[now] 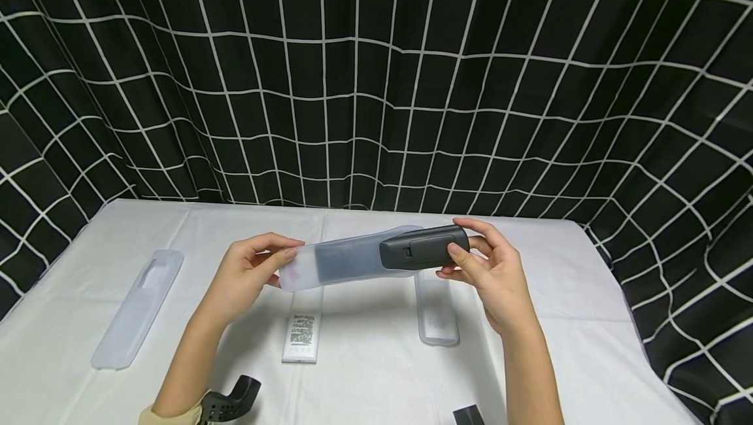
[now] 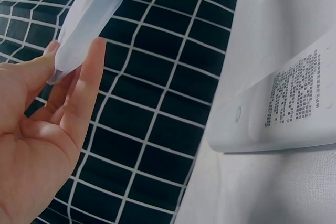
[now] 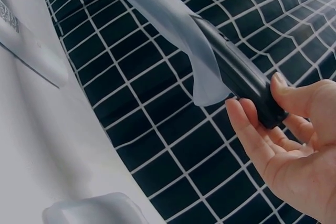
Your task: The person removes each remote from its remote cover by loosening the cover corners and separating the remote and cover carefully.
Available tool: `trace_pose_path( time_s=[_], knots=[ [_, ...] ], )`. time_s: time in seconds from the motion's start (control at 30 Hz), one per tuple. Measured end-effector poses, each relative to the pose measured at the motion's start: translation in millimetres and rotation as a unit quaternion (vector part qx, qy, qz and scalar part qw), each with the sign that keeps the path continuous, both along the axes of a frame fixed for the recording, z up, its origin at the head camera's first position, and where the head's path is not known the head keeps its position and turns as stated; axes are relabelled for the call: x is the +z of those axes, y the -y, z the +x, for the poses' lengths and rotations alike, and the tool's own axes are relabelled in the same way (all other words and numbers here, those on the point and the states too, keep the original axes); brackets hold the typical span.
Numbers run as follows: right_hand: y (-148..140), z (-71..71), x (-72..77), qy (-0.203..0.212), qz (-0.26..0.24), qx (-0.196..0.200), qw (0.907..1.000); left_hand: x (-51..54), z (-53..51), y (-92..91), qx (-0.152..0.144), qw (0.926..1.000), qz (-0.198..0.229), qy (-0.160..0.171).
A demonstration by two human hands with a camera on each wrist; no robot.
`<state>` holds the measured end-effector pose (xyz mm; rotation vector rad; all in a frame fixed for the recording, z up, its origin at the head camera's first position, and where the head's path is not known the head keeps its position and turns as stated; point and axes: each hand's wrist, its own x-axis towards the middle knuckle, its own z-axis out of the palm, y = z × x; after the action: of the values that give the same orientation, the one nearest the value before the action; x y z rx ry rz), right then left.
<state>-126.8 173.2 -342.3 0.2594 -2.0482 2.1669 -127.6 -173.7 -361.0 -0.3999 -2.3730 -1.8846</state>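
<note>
A black remote control (image 1: 426, 247) is partly inside a translucent silicone sleeve (image 1: 304, 267), raised above the table. Its dark far portion shows through the sleeve, while the end with the battery cover is exposed. My left hand (image 1: 244, 271) pinches the closed left end of the sleeve between thumb and fingers. At the other side, my right hand (image 1: 497, 274) grips the bare end of the remote, thumb on the battery-cover side. The right wrist view shows the sleeve's open lip (image 3: 210, 85) flaring out beside the remote (image 3: 241, 72).
A white cloth-covered table (image 1: 365, 359) lies below. On it are a translucent sleeve (image 1: 138, 310) at left, a white remote (image 1: 302, 333) with printed text near the middle, and a translucent-covered pale item (image 1: 438, 314) at right. A black gridded curtain (image 1: 376, 85) hangs behind.
</note>
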Motion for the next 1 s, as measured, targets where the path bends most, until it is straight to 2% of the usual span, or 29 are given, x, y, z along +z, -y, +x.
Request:
trace_pose_path(
  time_s=[0.67, 1.0],
  knots=[
    [-2.8, -0.3, 0.1, -0.009, 0.002, 0.001, 1.0, -0.2, 0.0, 1.5, 0.0, 1.0, -0.004, 0.002],
    [-4.9, -0.9, 1.3, -0.002, 0.009, -0.012, 0.9999, 0.2, 0.3, 3.5, 0.009, 0.9999, -0.01, -0.002]
  ],
)
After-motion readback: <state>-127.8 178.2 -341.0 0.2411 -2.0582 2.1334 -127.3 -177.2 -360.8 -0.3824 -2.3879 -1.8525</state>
